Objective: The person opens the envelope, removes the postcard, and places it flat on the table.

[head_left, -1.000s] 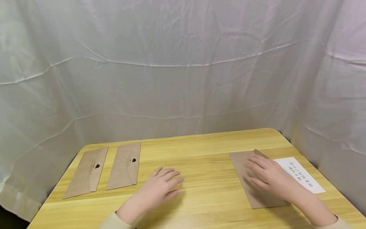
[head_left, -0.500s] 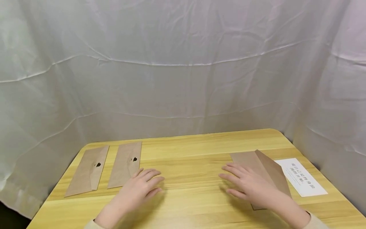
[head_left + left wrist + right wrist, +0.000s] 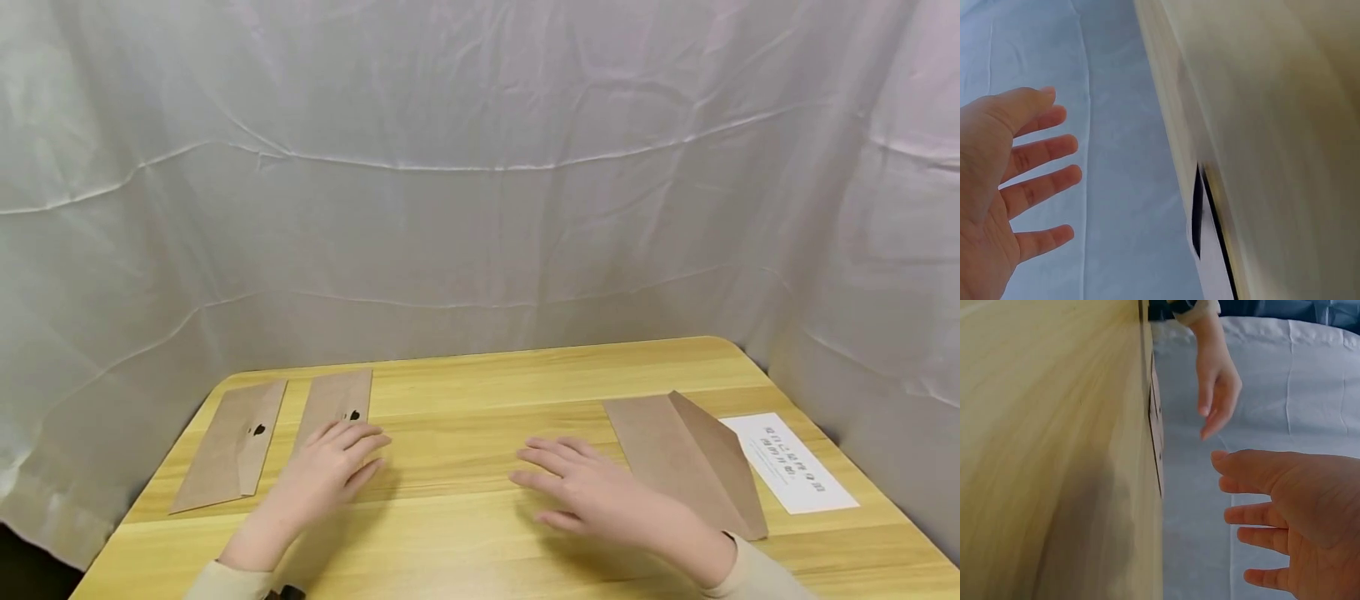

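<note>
Right hand (image 3: 588, 492) above wood-grain table (image 3: 465, 500), creased drapes (image 3: 480, 225)

Those kraft envelopes (image 3: 667, 442) are looking like matt paper from over here, and the printed card (image 3: 795, 467) is looking smooth and papery. The tabletop (image 3: 457, 433) is showing smooth wood grain; the curtain (image 3: 450, 233) is looking like creased, kinda satiny cloth.

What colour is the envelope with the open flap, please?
The envelope is light brown; the head view shows it best.
</note>
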Motion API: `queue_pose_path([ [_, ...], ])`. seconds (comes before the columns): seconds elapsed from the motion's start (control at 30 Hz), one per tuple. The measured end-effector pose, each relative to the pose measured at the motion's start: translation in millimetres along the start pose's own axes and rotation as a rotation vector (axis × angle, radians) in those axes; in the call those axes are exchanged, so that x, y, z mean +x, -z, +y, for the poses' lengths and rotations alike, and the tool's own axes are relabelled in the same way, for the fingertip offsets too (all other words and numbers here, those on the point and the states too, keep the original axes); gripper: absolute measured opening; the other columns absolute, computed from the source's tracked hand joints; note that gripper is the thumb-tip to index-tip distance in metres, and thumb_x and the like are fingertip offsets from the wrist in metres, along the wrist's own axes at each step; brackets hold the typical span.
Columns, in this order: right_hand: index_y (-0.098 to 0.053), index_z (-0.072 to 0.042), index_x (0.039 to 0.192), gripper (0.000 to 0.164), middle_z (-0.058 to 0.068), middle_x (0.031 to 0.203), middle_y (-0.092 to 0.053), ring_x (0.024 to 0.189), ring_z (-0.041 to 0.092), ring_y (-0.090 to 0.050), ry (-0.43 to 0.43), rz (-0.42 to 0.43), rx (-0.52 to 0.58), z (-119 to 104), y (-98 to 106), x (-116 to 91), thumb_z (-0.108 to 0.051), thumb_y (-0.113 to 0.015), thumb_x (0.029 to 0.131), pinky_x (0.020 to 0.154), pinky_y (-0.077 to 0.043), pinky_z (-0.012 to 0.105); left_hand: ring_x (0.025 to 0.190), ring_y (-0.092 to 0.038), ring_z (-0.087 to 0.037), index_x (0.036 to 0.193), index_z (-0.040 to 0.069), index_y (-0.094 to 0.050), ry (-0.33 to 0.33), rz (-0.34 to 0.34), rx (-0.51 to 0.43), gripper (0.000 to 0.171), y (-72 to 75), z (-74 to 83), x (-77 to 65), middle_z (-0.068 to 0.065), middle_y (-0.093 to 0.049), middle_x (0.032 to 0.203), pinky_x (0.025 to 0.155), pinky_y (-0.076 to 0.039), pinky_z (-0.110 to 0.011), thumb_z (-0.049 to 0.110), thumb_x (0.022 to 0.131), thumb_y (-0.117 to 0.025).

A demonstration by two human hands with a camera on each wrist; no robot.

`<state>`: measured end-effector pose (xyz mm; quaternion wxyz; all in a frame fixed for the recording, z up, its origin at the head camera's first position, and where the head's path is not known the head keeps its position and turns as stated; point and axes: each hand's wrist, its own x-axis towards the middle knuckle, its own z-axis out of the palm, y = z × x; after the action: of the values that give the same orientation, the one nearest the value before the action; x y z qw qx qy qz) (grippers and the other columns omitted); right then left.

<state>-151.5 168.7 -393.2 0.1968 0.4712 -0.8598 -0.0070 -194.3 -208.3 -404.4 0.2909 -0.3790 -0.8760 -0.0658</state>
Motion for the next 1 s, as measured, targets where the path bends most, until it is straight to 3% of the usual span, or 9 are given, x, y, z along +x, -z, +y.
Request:
queue_pose_path([
  [0.03, -0.058, -0.021, 0.131, 0.049, 0.004, 0.135, -0.059, 0.129, 0.024, -0.054, 0.01, -0.009, 0.002, -2, -1, 3, -0.041, -0.069, 0.087, 0.1, -0.048, 0.045, 0.103, -0.066, -0.026, 0.109, 0.011, -0.072, 0.003, 0.007, -0.005, 0.034, 0.4, -3.6, -0.9, -0.005, -0.071, 0.109, 0.09, -0.05, -0.057, 0.019, 0.077, -0.079],
  [0.1, -0.058, -0.021, 0.132, 0.048, 0.004, 0.136, -0.058, 0.13, 0.023, -0.053, 0.027, -0.033, 0.003, -5, -2, 9, -0.042, -0.067, 0.089, 0.102, -0.047, 0.044, 0.102, -0.066, -0.027, 0.111, 0.01, -0.071, 0.016, 0.019, 0.003, 0.029, 1.3, -11.0, -3.9, -0.006, -0.071, 0.11, 0.09, -0.05, -0.058, 0.029, 0.089, -0.07],
  [0.17, -0.057, -0.022, 0.133, 0.048, 0.004, 0.138, -0.057, 0.132, 0.023, -0.052, 0.035, -0.059, 0.018, -9, -4, 14, -0.043, -0.064, 0.091, 0.103, -0.046, 0.044, 0.101, -0.066, -0.028, 0.113, 0.01, -0.07, 0.034, 0.024, 0.006, 0.031, 2.0, -18.2, -7.5, -0.007, -0.07, 0.111, 0.09, -0.049, -0.058, 0.029, 0.09, -0.069],
  [0.27, -0.055, -0.023, 0.135, 0.048, 0.003, 0.141, -0.055, 0.135, 0.022, -0.049, 0.043, -0.089, 0.035, -13, -10, 22, -0.045, -0.06, 0.093, 0.105, -0.045, 0.045, 0.103, -0.065, -0.029, 0.115, 0.011, -0.069, 0.067, 0.023, 0.034, 0.032, 3.0, -28.1, -13.0, -0.008, -0.07, 0.112, 0.092, -0.047, -0.06, 0.031, 0.089, -0.069],
  [0.33, -0.054, -0.023, 0.136, 0.048, 0.003, 0.143, -0.053, 0.136, 0.022, -0.047, 0.047, -0.104, 0.047, -16, -14, 28, -0.046, -0.059, 0.094, 0.106, -0.045, 0.046, 0.105, -0.063, -0.03, 0.116, 0.011, -0.069, 0.091, 0.013, 0.05, 0.04, 4.0, -34.1, -15.9, -0.009, -0.069, 0.113, 0.093, -0.046, -0.059, 0.022, 0.078, -0.078],
  [0.4, -0.053, -0.024, 0.138, 0.049, 0.003, 0.145, -0.052, 0.137, 0.022, -0.046, 0.054, -0.125, 0.046, -18, -17, 34, -0.046, -0.058, 0.095, 0.106, -0.045, 0.046, 0.109, -0.062, -0.033, 0.116, 0.012, -0.069, 0.124, -0.005, 0.062, 0.041, 5.4, -39.3, -18.8, -0.01, -0.069, 0.115, 0.092, -0.045, -0.061, 0.023, 0.078, -0.078],
  [0.5, -0.051, -0.024, 0.14, 0.049, 0.003, 0.147, -0.05, 0.139, 0.021, -0.045, 0.061, -0.167, 0.056, -23, -20, 43, -0.046, -0.056, 0.096, 0.107, -0.044, 0.046, 0.116, -0.058, -0.037, 0.121, 0.012, -0.067, 0.206, -0.071, 0.065, 0.043, 8.3, -45.7, -23.2, -0.012, -0.066, 0.121, 0.095, -0.043, -0.065, 0.025, 0.081, -0.077],
  [0.7, -0.048, -0.025, 0.144, 0.051, 0.002, 0.149, -0.048, 0.141, 0.02, -0.043, 0.096, -0.208, 0.066, -34, -25, 63, -0.047, -0.051, 0.098, 0.109, -0.043, 0.046, 0.134, -0.043, -0.044, 0.135, 0.013, -0.057, 0.386, -0.268, 0.043, 0.051, 12.8, -56.6, -31.4, -0.019, -0.052, 0.142, 0.106, -0.026, -0.072, 0.035, 0.091, -0.067],
  [1.0, -0.046, -0.028, 0.145, 0.053, -0.001, 0.15, -0.047, 0.142, 0.017, -0.041, 0.126, -0.203, 0.025, -46, -36, 91, -0.051, -0.049, 0.098, 0.111, -0.041, 0.043, 0.139, -0.031, -0.05, 0.143, 0.017, -0.05, 0.512, -0.467, -0.019, 0.057, 13.5, -70.4, -47.6, -0.023, -0.039, 0.152, 0.106, -0.017, -0.077, 0.044, 0.094, -0.06],
])
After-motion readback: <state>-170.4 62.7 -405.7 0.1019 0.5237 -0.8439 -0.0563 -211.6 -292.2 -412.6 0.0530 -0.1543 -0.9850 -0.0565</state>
